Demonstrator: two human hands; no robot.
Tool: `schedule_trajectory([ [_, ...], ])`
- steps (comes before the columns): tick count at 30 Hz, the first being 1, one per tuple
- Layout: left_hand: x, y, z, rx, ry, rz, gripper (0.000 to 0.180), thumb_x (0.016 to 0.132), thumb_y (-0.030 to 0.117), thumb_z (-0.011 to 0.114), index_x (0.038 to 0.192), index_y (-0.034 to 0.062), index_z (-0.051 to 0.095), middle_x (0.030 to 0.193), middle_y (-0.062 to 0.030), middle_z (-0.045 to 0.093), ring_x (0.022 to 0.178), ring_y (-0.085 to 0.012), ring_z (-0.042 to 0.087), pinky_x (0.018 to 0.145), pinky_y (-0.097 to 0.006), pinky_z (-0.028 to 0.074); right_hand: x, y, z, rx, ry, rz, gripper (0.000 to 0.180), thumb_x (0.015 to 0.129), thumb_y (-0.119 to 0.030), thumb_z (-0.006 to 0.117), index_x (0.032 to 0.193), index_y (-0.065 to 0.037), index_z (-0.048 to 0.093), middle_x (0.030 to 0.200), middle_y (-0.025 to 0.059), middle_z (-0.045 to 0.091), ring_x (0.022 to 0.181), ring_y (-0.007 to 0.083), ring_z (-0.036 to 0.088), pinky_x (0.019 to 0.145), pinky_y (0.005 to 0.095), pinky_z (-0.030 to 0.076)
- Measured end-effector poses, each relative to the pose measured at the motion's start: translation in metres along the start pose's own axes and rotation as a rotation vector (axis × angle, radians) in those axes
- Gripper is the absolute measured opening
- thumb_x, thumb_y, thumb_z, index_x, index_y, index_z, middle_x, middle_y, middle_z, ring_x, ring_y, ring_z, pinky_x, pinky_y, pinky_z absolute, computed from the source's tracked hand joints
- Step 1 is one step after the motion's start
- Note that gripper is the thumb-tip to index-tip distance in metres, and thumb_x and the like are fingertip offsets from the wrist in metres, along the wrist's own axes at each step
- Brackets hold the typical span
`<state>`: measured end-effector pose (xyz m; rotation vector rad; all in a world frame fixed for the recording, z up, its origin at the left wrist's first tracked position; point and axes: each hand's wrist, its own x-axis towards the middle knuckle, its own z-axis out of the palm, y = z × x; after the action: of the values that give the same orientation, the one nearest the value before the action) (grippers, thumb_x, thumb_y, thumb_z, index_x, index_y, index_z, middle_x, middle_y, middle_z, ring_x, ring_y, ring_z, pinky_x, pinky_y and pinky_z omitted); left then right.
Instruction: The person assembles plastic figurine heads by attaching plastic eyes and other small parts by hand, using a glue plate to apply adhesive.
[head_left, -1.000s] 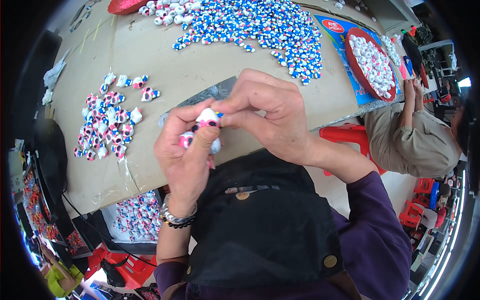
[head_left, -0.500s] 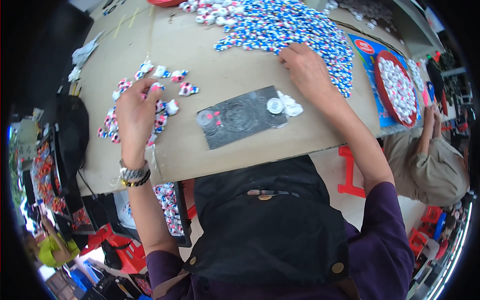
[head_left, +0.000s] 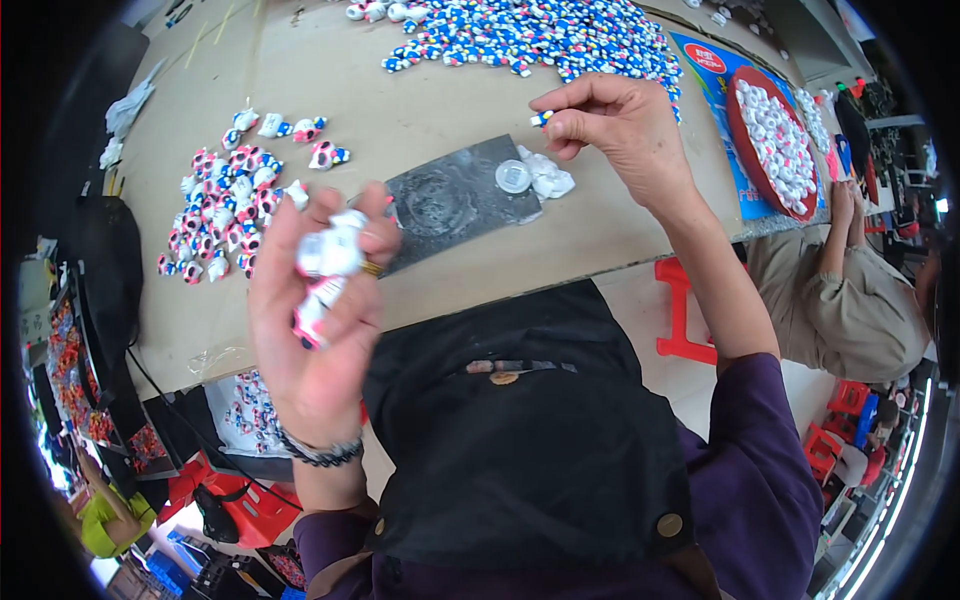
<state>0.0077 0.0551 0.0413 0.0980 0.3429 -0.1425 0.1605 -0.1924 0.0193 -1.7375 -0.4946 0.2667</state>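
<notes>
White-and-pink rounded figurines [head_left: 333,252] are clasped against the palm by curled fingers of the left hand [head_left: 285,325], seemingly against dropping | small blue-and-white piece [head_left: 541,119] is pinched by right hand [head_left: 635,125], size likely allowing no fuller grip | hands are held apart | dark-grey flat rectangular slab [head_left: 465,205] is placed between them on tan tabletop [head_left: 335,95], presumably for either's reach

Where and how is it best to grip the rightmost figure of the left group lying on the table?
The figure is probably best pinched across its rounded pink-and-white head, from above right: its blue end points right, while other figures lie mostly leftward.
</notes>
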Motion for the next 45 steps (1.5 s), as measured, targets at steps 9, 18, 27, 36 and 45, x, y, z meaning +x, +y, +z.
schedule_trajectory([
  [9,0.006,-0.058,-0.022,-0.013,0.009,-0.172,0.024,0.087,-0.002,0.05,0.111,-0.0009,0.057,0.119,-0.0237,0.057,0.095,-0.0289,0.064,0.044,-0.022,0.043,-0.021,-0.009,0.012,-0.152,-0.046,-0.057,0.011,0.087,-0.004,0.062,0.093,0.0,0.071,0.074,0.0018,0.066,0.063,0.0046,0.059,0.055,0.0205,0.048],
  [18,0.015,-0.06,-0.04,0.042,-0.111,-0.161,0.019,0.097,0.012,0.052,0.111,-0.0001,0.056,0.116,-0.0202,0.06,0.092,-0.0275,0.067,0.04,-0.021,0.042,-0.019,-0.009,0.012,-0.602,-0.052,-0.528,0.01,0.077,-0.004,0.07,0.086,0.0,0.067,0.08,0.0105,0.065,0.07,0.0256,0.063,0.061,0.0334,0.05],
  [27,0.005,-0.064,-0.041,0.128,-0.004,-0.153,0.028,0.095,0.008,0.054,0.119,-0.0053,0.057,0.117,-0.0189,0.06,0.101,-0.0283,0.064,0.041,-0.019,0.042,-0.018,-0.011,0.014,-0.741,-0.195,-0.562,0.013,0.078,0.004,0.066,0.089,0.0,0.063,0.082,0.0098,0.06,0.075,0.0272,0.062,0.063,0.0348,0.049],
  [36,-0.001,-0.062,-0.04,0.233,0.046,-0.155,0.036,0.089,-0.003,0.056,0.125,-0.006,0.054,0.117,-0.0179,0.06,0.109,-0.0268,0.06,0.042,-0.017,0.043,-0.015,-0.011,0.025,-1.061,-0.24,-0.819,0.007,0.068,-0.005,0.061,0.071,-0.004,0.054,0.076,0.0087,0.052,0.078,0.0249,0.061,0.058,0.0361,0.051],
  [45,0.007,-0.068,-0.033,0.12,-0.015,-0.156,0.03,0.095,0.01,0.057,0.121,-0.0035,0.055,0.106,-0.0141,0.06,0.077,-0.0169,0.058,0.038,-0.018,0.04,-0.016,-0.01,0.015,-0.625,-0.049,-0.605,0.016,0.078,0.004,0.064,0.093,0.001,0.067,0.08,0.0088,0.063,0.067,0.0197,0.062,0.06,0.0305,0.05],
])
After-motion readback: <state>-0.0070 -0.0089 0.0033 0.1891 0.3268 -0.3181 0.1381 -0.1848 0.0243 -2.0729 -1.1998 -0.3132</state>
